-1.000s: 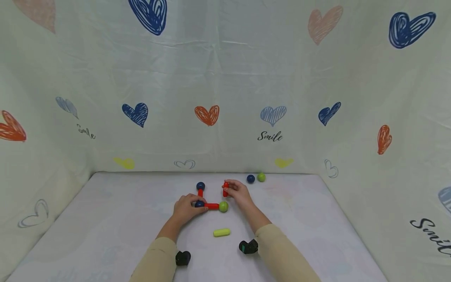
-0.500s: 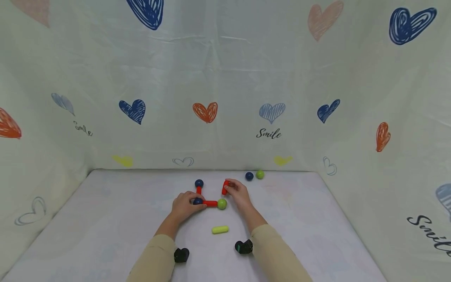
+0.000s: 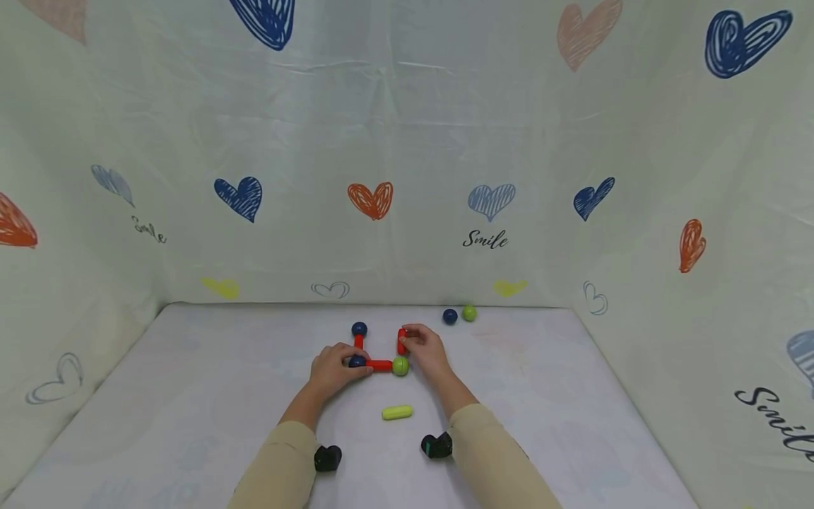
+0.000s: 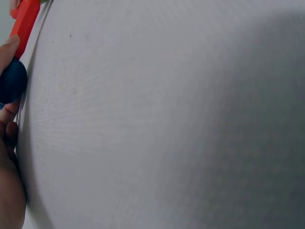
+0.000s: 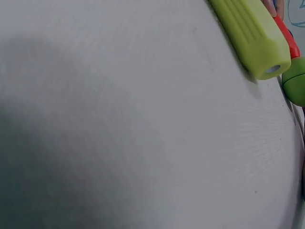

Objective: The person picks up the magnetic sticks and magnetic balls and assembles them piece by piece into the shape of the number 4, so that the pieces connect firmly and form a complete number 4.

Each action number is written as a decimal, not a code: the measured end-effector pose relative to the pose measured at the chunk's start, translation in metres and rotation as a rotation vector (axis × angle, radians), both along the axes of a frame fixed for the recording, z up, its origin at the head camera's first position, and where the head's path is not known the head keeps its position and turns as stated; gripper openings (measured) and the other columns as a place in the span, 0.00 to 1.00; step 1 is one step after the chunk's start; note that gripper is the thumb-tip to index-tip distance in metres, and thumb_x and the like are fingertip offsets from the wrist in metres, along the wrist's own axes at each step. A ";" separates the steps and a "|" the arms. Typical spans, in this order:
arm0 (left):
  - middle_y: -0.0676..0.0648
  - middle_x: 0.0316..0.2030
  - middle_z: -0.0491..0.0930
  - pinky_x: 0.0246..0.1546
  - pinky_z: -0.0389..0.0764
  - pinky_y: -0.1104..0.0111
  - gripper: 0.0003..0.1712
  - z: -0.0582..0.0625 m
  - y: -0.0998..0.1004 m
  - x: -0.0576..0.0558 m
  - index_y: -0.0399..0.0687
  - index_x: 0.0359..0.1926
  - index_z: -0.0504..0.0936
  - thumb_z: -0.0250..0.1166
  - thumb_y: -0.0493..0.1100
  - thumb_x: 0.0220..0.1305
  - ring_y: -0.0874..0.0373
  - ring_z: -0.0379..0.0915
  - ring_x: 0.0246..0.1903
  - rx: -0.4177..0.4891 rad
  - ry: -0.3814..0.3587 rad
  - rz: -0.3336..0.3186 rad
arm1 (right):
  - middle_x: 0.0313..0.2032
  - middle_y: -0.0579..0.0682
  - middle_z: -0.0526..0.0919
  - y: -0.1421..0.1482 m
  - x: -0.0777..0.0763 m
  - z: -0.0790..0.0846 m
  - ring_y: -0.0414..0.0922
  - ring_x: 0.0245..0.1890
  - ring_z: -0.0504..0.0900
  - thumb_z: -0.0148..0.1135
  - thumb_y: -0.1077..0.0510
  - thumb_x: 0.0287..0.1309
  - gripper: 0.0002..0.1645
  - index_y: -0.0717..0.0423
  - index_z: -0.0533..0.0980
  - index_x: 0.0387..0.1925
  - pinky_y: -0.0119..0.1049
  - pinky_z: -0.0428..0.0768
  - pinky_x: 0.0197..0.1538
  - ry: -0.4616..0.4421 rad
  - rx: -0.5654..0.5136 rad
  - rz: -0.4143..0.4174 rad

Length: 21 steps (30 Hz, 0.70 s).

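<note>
An L-shaped piece of balls and red rods lies on the table. Its corner is a blue ball (image 3: pixel 357 361), which my left hand (image 3: pixel 329 370) grips. In the left wrist view the thumb presses the red rod (image 4: pixel 25 27) beside that ball. This rod runs right to a green ball (image 3: pixel 400 366); another red rod (image 3: pixel 359 342) leads away to a far blue ball (image 3: pixel 359 329). With thumb and fingers my right hand (image 3: pixel 426 349) pinches a loose red rod (image 3: pixel 401 342), upright in the head view, its lower end close behind the green ball.
A yellow-green rod (image 3: pixel 397 412) lies nearer me, between the forearms. Toward the table's back edge sit a loose blue ball (image 3: pixel 450 317) and a green ball (image 3: pixel 469 313). A cloth printed with hearts (image 3: pixel 370 201) hangs behind the table.
My right hand has brought its red rod slightly left and closer to the green ball, from a tilt to upright. My left hand keeps its grip on the corner ball.
</note>
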<state>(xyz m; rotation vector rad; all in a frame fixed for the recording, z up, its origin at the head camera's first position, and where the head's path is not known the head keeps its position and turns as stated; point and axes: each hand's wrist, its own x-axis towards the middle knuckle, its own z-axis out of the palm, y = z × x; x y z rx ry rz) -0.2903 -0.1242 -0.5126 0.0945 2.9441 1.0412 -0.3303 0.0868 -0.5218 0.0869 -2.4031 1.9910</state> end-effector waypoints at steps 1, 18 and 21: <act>0.46 0.50 0.77 0.50 0.69 0.51 0.13 0.000 0.000 0.000 0.59 0.40 0.86 0.73 0.55 0.53 0.47 0.65 0.50 0.000 -0.001 0.000 | 0.44 0.53 0.82 0.000 0.000 0.000 0.44 0.40 0.80 0.65 0.63 0.60 0.16 0.59 0.79 0.50 0.35 0.80 0.45 0.002 0.006 0.001; 0.46 0.50 0.77 0.50 0.69 0.51 0.14 -0.001 -0.001 -0.001 0.59 0.40 0.86 0.73 0.55 0.54 0.47 0.65 0.50 -0.002 -0.006 -0.005 | 0.43 0.51 0.82 -0.002 0.001 0.003 0.44 0.37 0.79 0.66 0.62 0.59 0.16 0.58 0.80 0.49 0.34 0.81 0.43 -0.062 0.020 0.019; 0.47 0.49 0.77 0.49 0.69 0.52 0.14 -0.001 -0.001 -0.001 0.59 0.40 0.86 0.73 0.55 0.54 0.48 0.66 0.49 -0.004 -0.006 -0.007 | 0.43 0.51 0.81 -0.001 0.000 0.002 0.44 0.38 0.79 0.66 0.62 0.59 0.16 0.58 0.80 0.50 0.34 0.81 0.43 -0.069 0.020 0.031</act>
